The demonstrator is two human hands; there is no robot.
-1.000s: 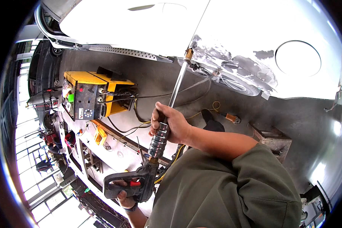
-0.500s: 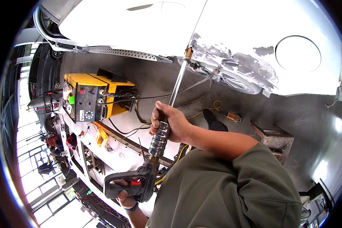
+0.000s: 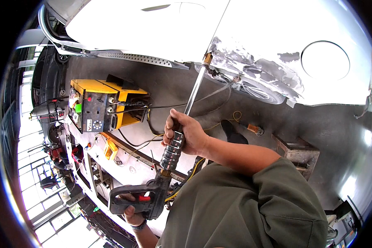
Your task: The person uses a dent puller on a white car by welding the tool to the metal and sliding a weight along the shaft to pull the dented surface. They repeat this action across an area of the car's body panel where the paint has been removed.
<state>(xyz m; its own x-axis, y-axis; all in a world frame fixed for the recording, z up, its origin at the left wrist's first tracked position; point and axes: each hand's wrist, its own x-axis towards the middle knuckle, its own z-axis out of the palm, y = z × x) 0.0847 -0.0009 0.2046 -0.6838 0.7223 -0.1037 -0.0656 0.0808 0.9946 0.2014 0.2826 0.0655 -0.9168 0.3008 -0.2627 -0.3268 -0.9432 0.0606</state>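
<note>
A long tool (image 3: 172, 153) slants in front of the torso, its low end at left, its far end up by a white car (image 3: 120, 29). From my remote seat I see both hands closed on it: the left hand (image 3: 133, 215) grasps the looped handle (image 3: 156, 192), and the right hand (image 3: 186, 134) wraps the shaft where the ridged section meets the bright rod (image 3: 197, 89). The brass tip (image 3: 207, 60) sits against or just in front of the car, beside a scuffed grey patch (image 3: 254, 68); I cannot tell whether it touches.

My main worry is a skid: the handle swinging wide of the tip's line could lever it sideways across the panel. The right hand could be pinched should the ridged section slide along the rod. Left fingers lie near the red trigger (image 3: 144, 199), so a careless squeeze might press it. Farther out, cables (image 3: 173, 105) trail from the yellow machine (image 3: 99, 87), and a yellow cord (image 3: 237, 117) loops near the dark shoe (image 3: 232, 131); a step there might snag.

Against half a second ago, the handle has edged slightly left. The right hand's hold looks unchanged, and the tip keeps its place by the car.
</note>
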